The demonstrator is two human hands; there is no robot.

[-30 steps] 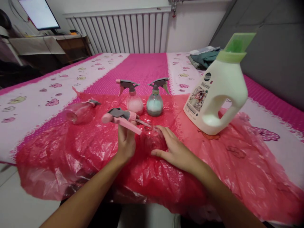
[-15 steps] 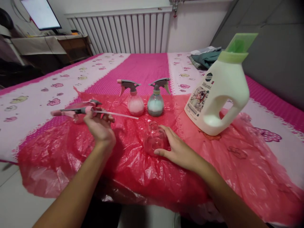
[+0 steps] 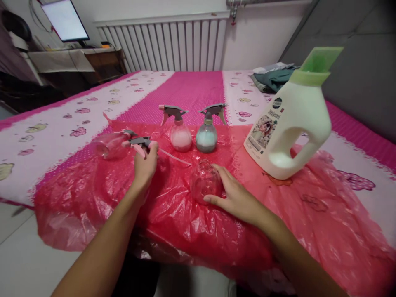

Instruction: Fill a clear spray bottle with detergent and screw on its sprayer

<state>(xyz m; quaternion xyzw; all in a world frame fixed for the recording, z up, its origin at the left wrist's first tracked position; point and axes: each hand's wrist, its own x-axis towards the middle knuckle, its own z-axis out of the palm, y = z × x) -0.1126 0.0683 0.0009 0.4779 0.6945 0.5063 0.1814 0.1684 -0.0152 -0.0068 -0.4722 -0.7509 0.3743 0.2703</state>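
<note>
Clock positions centre on a clear, open-necked bottle (image 3: 203,185), upright on red plastic sheeting (image 3: 173,222). At four o'clock, the right hand (image 3: 231,193) cups its side, thumb in front, fingers curled behind; that forearm slants in from five o'clock. At ten o'clock, the left hand (image 3: 146,163) is raised, its fingers closed round a pink-and-grey spray head (image 3: 140,144); its forearm rises from seven o'clock. The spray head's thin tube (image 3: 175,158) points toward four o'clock, its tip near the bottle's neck, apart from it.
</note>
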